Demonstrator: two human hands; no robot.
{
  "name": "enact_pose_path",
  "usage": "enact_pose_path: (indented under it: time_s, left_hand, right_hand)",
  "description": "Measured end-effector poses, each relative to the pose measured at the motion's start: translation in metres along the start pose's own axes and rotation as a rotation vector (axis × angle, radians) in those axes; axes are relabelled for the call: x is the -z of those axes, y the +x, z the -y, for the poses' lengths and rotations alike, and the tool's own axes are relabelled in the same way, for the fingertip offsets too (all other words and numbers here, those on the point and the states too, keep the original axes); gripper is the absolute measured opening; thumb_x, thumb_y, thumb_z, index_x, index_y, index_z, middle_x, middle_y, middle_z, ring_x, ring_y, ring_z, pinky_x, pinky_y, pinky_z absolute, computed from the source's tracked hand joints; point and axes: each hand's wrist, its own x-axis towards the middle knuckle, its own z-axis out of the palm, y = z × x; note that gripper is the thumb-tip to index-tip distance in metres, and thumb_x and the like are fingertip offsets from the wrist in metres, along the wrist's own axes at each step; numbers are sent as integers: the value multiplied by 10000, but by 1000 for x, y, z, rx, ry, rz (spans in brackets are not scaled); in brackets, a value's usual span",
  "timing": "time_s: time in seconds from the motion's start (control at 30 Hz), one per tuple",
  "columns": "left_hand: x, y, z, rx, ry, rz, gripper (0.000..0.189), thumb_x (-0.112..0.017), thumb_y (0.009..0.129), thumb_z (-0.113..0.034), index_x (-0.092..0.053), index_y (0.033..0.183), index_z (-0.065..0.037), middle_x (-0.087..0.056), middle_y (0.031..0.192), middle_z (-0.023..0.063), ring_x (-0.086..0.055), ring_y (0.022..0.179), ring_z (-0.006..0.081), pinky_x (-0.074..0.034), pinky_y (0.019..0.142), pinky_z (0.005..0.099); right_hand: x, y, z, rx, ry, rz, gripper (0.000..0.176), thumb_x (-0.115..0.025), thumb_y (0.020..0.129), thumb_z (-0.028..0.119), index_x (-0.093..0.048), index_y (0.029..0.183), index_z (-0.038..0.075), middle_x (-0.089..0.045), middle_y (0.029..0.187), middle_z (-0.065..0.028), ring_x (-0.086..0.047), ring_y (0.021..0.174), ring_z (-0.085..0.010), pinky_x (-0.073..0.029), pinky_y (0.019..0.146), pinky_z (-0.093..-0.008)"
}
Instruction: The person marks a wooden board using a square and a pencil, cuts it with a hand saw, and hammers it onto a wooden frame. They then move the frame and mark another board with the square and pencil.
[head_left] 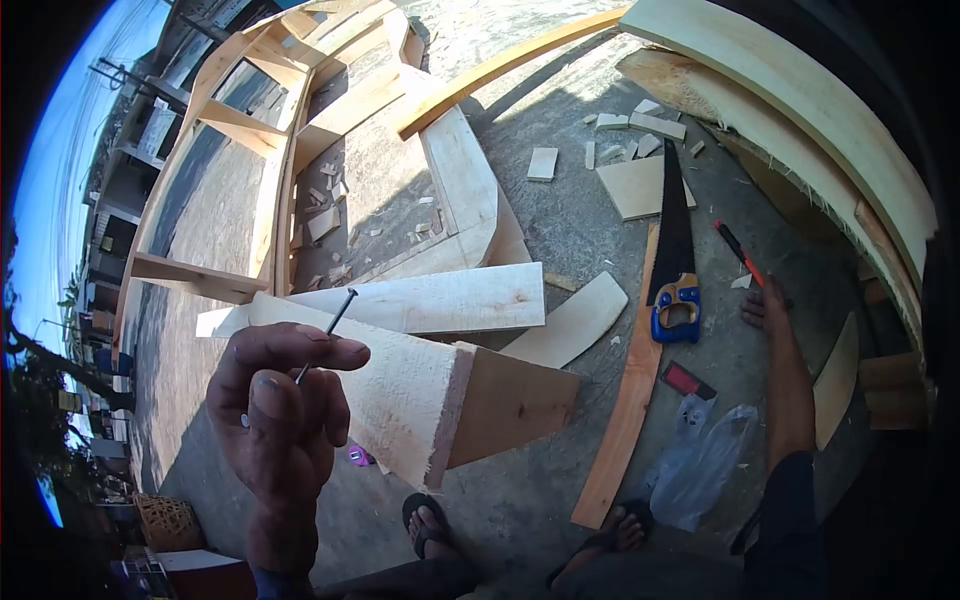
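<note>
My left hand (285, 400) is raised in front of a wooden beam, pinching a long nail (341, 312) between thumb and fingers. Its head points up. A small shiny round spot, perhaps another nail head, shows at the side of the palm. Below and behind lies the thick pale wooden beam (400, 385), with a brown board (515, 400) against its end. My right hand (768, 308) reaches down to the ground at the right, its fingers closed around the lower end of a slim orange-and-black tool (738, 252). The tool's far end is hidden by the hand.
A handsaw (677, 270) with a blue handle lies by a long wooden strip (625, 430). Near it are a red-and-black packet (688, 380) and a clear plastic bag (705, 465). Curved timbers (800, 110) stand at right; a wooden frame (290, 130) stretches behind. Offcuts (640, 185) litter the ground.
</note>
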Motion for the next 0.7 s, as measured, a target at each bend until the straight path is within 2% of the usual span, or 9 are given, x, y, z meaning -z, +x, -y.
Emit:
enact_pose_path:
  time_s: [0.13, 0.2, 0.23, 0.3, 0.37, 0.43, 0.53, 0.63, 0.7]
  left_hand:
    - [-3, 11, -18, 62, 69, -3, 259, -664, 968, -194, -619, 1135, -2, -737, 908, 186, -481, 484, 39, -388, 438, 198]
    - [-8, 24, -30, 160, 23, 54, 224, -679, 957, -189, -639, 1109, -29, -742, 919, 141, -527, 558, 50, -418, 489, 207]
    - [-8, 25, -30, 144, 15, 71, 224, -679, 957, -189, -639, 1109, -29, -742, 919, 141, -527, 558, 50, -418, 489, 207]
    - [-5, 23, -24, 240, 121, 124, 221, -690, 947, -213, -620, 1082, -52, -723, 967, 136, -507, 550, 55, -408, 491, 199]
    - [6, 17, -14, 238, 116, 205, 229, -688, 942, -213, -622, 1085, -47, -717, 996, 115, -529, 601, 63, -427, 509, 212]
    - [11, 13, -5, 268, 78, 215, 221, -690, 935, -191, -645, 1087, -37, -707, 1000, 99, -527, 592, 67, -432, 507, 218]
    - [14, 18, 3, 276, 102, 219, 202, -717, 913, -180, -669, 1051, -40, -700, 984, 76, -525, 589, 68, -438, 510, 227]
    - [12, 18, 5, 305, 40, 236, 194, -731, 908, -184, -694, 1030, -37, -705, 979, 60, -566, 667, 62, -452, 551, 231]
    - [8, 17, 24, 197, 29, 277, 218, -722, 918, -188, -703, 1060, -25, -713, 950, 53, -622, 769, 82, -497, 661, 255]
  right_hand:
    - [30, -3, -34, 31, 174, -111, 572, -457, 987, 597, -475, 1329, 139, -655, 946, -127, -670, 731, -287, -610, 650, -451]
    - [74, 89, -93, 119, 194, -233, 338, -490, 977, 208, -472, 1276, 51, -633, 881, -168, -660, 655, -271, -588, 565, -414]
    - [83, 59, -101, 128, 213, -247, 338, -490, 977, 208, -472, 1276, 51, -633, 881, -168, -660, 655, -271, -588, 565, -414]
    - [81, -37, -123, 441, 247, -235, 391, -440, 899, 28, -468, 1286, 77, -577, 770, -133, -599, 557, -237, -530, 475, -383]
    - [89, -93, -122, 304, -35, -220, 437, -452, 887, -16, -465, 1297, 133, -537, 790, -111, -532, 494, -193, -468, 419, -354]
    - [73, -198, -102, 454, -139, -154, 508, -481, 879, -21, -450, 1350, 168, -543, 817, -102, -521, 493, -165, -457, 419, -327]
    - [28, -363, -62, 425, -85, 7, 603, -532, 912, 18, -381, 1466, 202, -556, 813, -64, -511, 493, -129, -422, 403, -302]
    - [13, -414, -52, 354, -269, 168, 656, -562, 931, 45, -333, 1522, 218, -568, 837, -56, -505, 498, -110, -411, 401, -294]
    - [1, -433, -44, 337, -424, 231, 669, -575, 938, 60, -320, 1538, 211, -567, 843, -61, -508, 502, -109, -426, 413, -297]
